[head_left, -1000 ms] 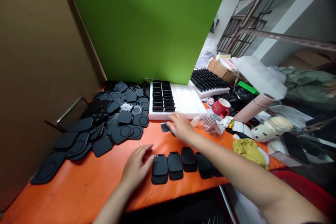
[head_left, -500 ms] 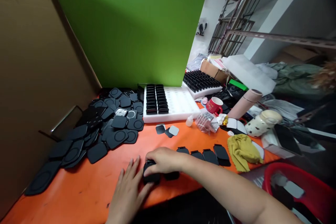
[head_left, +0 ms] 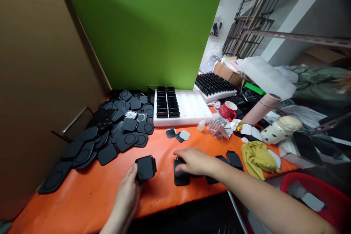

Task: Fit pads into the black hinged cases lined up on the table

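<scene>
Workshop: piled black parts (head_left: 129,124), tray (head_left: 194,106)

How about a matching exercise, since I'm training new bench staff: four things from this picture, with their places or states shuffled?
Column one
1. Left hand
2. Right hand
3. Front white tray
4. Yellow cloth

Column two
A. Crumpled near the right end of the orange table
B. At the leftmost piece of the near row
C. Bearing two columns of upright black pieces
D. Holding a squarish black piece

Pairs: 1-D, 2-B, 3-C, 4-A
</scene>
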### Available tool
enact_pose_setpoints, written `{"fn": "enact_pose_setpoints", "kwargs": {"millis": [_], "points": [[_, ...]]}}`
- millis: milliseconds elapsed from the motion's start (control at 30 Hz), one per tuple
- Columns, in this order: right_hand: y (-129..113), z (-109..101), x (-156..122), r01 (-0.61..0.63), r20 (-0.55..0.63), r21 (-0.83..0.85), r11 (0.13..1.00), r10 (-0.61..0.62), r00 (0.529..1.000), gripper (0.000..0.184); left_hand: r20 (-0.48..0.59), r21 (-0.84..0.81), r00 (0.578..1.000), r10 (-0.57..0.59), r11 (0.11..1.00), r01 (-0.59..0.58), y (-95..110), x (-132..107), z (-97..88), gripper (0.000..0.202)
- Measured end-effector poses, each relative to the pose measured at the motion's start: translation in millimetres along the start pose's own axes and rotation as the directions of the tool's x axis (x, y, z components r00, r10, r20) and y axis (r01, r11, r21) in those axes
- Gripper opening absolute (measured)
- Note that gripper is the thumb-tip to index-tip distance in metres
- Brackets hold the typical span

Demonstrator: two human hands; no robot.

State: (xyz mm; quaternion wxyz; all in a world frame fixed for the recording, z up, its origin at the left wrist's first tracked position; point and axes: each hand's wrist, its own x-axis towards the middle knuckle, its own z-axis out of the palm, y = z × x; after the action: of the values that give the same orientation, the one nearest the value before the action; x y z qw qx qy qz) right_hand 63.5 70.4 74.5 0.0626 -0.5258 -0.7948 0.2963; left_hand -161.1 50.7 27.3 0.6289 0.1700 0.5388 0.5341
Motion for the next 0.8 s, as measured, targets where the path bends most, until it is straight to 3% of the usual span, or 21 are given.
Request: {"fn": "enact_pose_setpoints", "kwargs": {"millis": [67, 167, 300, 367, 433, 533, 600, 700, 733, 800], "points": [[-1.0, 1.9, -5.2, 0.046, 0.067, -0.228, 0.973, -0.031, 0.997, 0.06, 0.018, -0.016, 1.0, -0.014, 1.0, 0.014, -3.9, 1.0, 3.7, 0.026], [-4.8, 7.6, 2.2, 0.116, 0.107, -0.402, 0.908, -0.079, 0.991, 0.072, 0.059, -0.037, 0.998, -0.037, 0.999, 0.04, -10.6, -1.7, 12.0, 0.024], [-11.7, 3.4, 23.7, 0.285, 0.304, -0.361, 0.888, -0.177, 0.936, 0.06, 0.104, -0.041, 0.994, -0.04, 0.998, 0.045, -12.4, -0.5, 16.9, 0.029], [-15.7, -4.9, 31.0, 0.313, 0.379, -0.319, 0.895, -0.182, 0.907, 0.049, 0.116, -0.037, 0.993, -0.032, 0.999, 0.037, -9.0, 5.6, 16.6, 0.028], [-16.5, -17.6, 35.5, 0.289, 0.377, -0.28, 0.916, -0.172, 0.91, 0.041, 0.124, -0.026, 0.992, -0.023, 0.999, 0.027, -4.1, 14.8, 17.8, 0.026], [-4.1, -44.7, 41.3, 0.157, 0.168, -0.085, 0.984, -0.141, 0.976, 0.032, 0.136, 0.001, 0.991, 0.005, 1.0, -0.005, 2.9, 32.4, 28.2, 0.025], [13.2, -66.4, 45.7, 0.07, -0.065, 0.228, 0.971, -0.057, 0.996, 0.028, 0.159, 0.026, 0.986, 0.038, 0.999, -0.043, 5.7, 45.4, 42.2, 0.026], [43.4, -98.9, 53.2, 0.107, -0.323, 0.65, 0.753, 0.146, 0.935, 0.031, 0.239, 0.09, 0.968, 0.083, 0.99, -0.107, 5.8, 66.3, 70.1, 0.037], [52.6, -109.0, 56.5, 0.123, -0.363, 0.705, 0.698, 0.207, 0.909, 0.034, 0.267, 0.116, 0.959, 0.097, 0.985, -0.132, 4.7, 73.6, 79.7, 0.042], [68.7, -127.5, 66.1, 0.109, -0.397, 0.735, 0.669, 0.294, 0.869, 0.035, 0.303, 0.165, 0.942, 0.143, 0.966, -0.2, 0.5, 88.3, 96.7, 0.047]]}}
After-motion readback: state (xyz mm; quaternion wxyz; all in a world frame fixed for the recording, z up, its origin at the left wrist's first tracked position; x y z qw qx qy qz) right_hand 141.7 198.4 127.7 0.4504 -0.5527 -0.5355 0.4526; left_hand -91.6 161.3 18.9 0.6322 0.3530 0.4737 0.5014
